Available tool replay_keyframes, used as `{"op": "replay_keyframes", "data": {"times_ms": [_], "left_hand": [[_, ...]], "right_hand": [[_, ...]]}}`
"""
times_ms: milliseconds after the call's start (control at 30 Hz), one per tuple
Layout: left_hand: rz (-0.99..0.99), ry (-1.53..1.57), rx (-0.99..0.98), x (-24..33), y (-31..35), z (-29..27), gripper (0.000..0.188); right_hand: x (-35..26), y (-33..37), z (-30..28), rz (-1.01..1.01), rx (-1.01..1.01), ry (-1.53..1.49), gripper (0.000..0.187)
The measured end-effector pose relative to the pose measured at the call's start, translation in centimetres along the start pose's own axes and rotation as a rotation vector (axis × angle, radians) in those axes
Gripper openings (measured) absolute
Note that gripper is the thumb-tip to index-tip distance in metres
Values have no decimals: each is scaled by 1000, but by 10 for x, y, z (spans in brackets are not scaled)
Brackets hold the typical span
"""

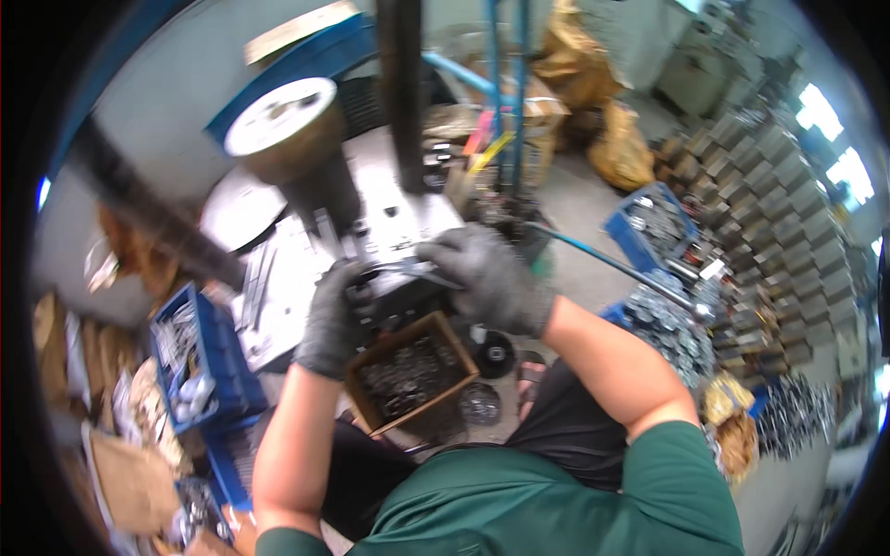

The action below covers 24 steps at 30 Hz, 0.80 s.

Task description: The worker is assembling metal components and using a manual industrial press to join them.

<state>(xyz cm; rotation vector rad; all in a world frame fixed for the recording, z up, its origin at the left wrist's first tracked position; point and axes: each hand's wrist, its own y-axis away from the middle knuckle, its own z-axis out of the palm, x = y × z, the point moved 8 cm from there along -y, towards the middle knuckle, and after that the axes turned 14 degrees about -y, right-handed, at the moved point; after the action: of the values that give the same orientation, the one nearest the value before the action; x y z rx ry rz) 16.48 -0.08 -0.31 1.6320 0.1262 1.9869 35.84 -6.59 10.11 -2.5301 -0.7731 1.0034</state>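
Observation:
Both my hands wear dark grey gloves and work at the near edge of a pale metal machine table. My right hand is closed on a thin metal piece that points left toward the other hand; blur hides its exact kind. My left hand has its fingers curled at the left end of that piece, and what they hold, if anything, cannot be made out. Just beyond the hands stands a dark machine column with a round white top. Below them sits an open box of small dark metal parts.
Blue bins of metal parts stand at my left. On the right are another blue bin, heaped metal pieces and stacked metal blocks. A blue bar reaches out from the machine. Yellow sacks lie farther back.

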Motion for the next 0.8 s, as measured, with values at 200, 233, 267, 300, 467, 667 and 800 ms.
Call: {"op": "replay_keyframes", "data": {"times_ms": [200, 233, 267, 300, 467, 667, 800], "left_hand": [[23, 100, -34, 6, 3, 5, 11], [22, 88, -35, 6, 2, 5, 13], [19, 75, -37, 6, 2, 6, 15], [10, 88, -35, 5, 1, 6, 17], [19, 101, -40, 4, 1, 7, 16], [12, 80, -54, 5, 5, 8, 13], [13, 81, -59, 7, 6, 7, 14]], "right_hand": [[-13, -6, -1, -85, 35, 49, 48], [-14, -7, 0, -92, 40, 57, 49], [-13, -7, 0, -92, 44, 60, 49], [-13, -7, 1, -89, 47, 64, 50], [-11, -7, 5, -82, 66, 41, 50], [-14, -8, 5, -87, 76, 46, 45], [-14, -8, 4, -86, 95, 38, 43]]}}
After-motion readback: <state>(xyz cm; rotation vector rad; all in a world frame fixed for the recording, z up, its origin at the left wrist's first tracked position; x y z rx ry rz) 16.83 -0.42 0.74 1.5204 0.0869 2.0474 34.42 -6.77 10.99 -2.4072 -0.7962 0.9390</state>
